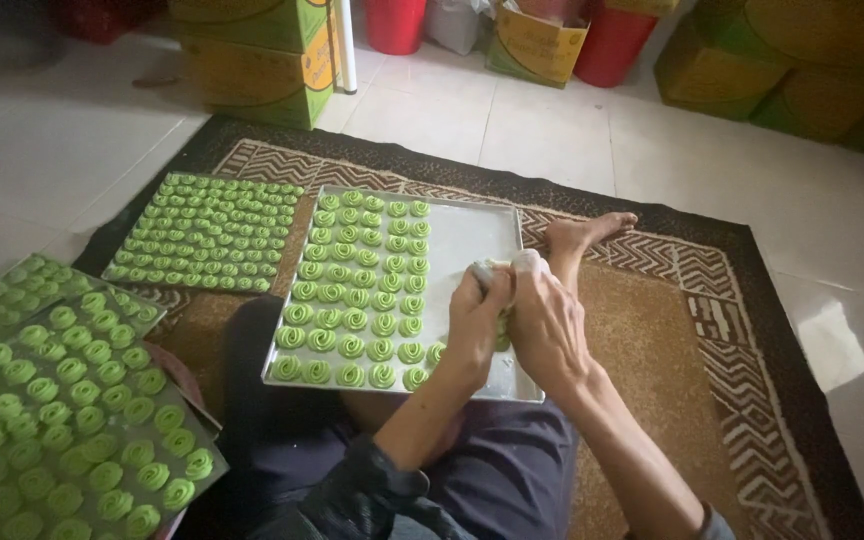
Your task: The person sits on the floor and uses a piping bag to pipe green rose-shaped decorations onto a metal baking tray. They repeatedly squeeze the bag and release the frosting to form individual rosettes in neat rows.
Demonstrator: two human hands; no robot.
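Observation:
A metal baking tray [472, 235] rests on my lap, its left part filled with rows of green swirled dough cookies [357, 290]. Both hands grip a white piping bag [502, 270] over the tray's bare right part. My left hand [474, 325] squeezes the bag's lower part, close to the cookies in the nearest row. My right hand [547, 320] wraps the bag from the right. Green dough shows between the two hands, and the bag's tip is hidden behind them.
Two filled trays of green cookies lie to the left, one near [62, 410] and one farther [207, 235], on a brown patterned rug [672, 340]. My bare foot [582, 235] rests beyond the tray. Cardboard boxes [262, 60] and red buckets [607, 45] line the back.

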